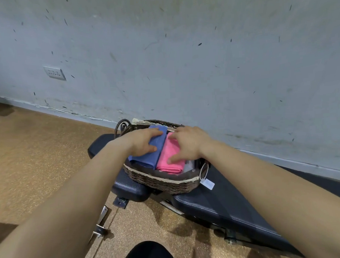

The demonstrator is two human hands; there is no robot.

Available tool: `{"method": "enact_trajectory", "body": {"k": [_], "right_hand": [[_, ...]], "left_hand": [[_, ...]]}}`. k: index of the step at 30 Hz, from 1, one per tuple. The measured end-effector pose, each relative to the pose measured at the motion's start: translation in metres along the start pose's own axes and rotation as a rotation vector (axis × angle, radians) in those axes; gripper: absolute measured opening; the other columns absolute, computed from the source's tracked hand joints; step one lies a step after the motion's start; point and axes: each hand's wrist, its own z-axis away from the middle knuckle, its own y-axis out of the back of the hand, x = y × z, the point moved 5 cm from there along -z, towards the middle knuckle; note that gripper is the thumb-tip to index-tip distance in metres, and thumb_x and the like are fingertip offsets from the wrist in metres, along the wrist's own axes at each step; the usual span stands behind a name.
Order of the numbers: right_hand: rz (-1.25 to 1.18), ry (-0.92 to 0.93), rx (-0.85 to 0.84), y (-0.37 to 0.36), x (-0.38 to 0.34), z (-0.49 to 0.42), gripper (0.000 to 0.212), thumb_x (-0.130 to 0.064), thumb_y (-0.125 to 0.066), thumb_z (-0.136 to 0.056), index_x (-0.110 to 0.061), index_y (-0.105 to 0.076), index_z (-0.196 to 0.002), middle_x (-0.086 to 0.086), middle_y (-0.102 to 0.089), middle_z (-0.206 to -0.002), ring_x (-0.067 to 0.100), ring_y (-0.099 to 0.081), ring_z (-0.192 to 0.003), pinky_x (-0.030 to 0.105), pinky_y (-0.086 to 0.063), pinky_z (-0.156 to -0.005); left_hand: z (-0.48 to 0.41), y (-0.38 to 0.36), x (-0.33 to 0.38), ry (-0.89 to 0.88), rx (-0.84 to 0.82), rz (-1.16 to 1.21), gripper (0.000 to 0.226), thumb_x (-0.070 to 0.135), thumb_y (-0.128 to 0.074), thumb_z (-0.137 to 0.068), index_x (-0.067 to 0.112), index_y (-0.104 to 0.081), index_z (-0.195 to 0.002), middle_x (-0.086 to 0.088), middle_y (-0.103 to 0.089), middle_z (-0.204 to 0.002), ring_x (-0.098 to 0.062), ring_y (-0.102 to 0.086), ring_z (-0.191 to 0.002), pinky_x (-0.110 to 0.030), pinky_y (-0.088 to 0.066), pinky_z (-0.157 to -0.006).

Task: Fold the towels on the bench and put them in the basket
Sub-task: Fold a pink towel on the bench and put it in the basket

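At the centre of the frame a woven basket [164, 180] is seated on the black padded bench [218, 203], which is set along the grey wall [201, 58]. Two folded towels are laid inside it side by side. The blue towel [147, 159] is toward the left of the frame and the pink towel [167, 165] just to its right, the two touching along their long edges.

The left hand [141, 142] is laid on the blue towel and the right hand [187, 144] on the pink one. The fingers of both are spread and nearly straight, so nothing is gripped and the cloth is only pressed. The pressure is judged to be meant to settle the folds and stop them springing open.

No unfolded towel is seen on the bench, so the task is judged nearly finished. A white tag [207, 184] is hung from the basket's lower right rim.
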Motion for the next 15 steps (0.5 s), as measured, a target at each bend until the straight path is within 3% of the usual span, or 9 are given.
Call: {"method": "enact_trajectory", "body": {"k": [4,8,12,15], "right_hand": [[0.029,-0.005,-0.116,-0.023,0.001,-0.001,0.088,-0.082,-0.059,-0.071,-0.022,-0.053,-0.135,0.0,-0.054,-0.135,0.026,-0.052,-0.125,0.044,-0.047,-0.1],[0.002,-0.037,-0.18,-0.036,-0.005,-0.006,0.083,-0.075,-0.062,-0.076,-0.018,-0.048,-0.135,0.0,-0.052,-0.136,0.027,-0.05,-0.128,0.048,-0.043,-0.103],[0.016,-0.042,-0.168,-0.027,-0.008,-0.002,0.076,-0.072,-0.062,-0.078,-0.018,-0.052,-0.13,0.001,-0.055,-0.129,0.027,-0.054,-0.121,0.044,-0.044,-0.1],[0.016,-0.047,-0.084,-0.013,-0.006,0.009,0.07,-0.07,-0.055,-0.084,-0.018,-0.053,-0.13,0.004,-0.054,-0.132,0.028,-0.054,-0.121,0.043,-0.042,-0.101]], "left_hand": [[-0.004,-0.02,-0.002,0.003,-0.114,-0.041,0.072,0.034,-0.061,-0.097,0.031,-0.021,-0.157,0.011,-0.003,-0.166,-0.021,-0.021,-0.151,-0.037,-0.022,-0.121],[-0.007,-0.026,0.005,0.001,-0.123,-0.045,0.071,0.03,-0.059,-0.099,0.026,-0.02,-0.158,0.005,-0.002,-0.167,-0.019,-0.01,-0.153,-0.038,-0.016,-0.122],[-0.002,-0.016,0.014,0.04,-0.121,-0.115,0.07,0.031,-0.058,-0.098,0.029,-0.021,-0.157,0.006,-0.004,-0.167,-0.025,-0.02,-0.151,-0.043,-0.025,-0.119],[0.008,-0.004,0.026,0.056,-0.074,-0.126,0.064,0.031,-0.058,-0.098,0.027,-0.03,-0.154,0.002,-0.021,-0.165,-0.03,-0.037,-0.142,-0.041,-0.035,-0.112]]}}
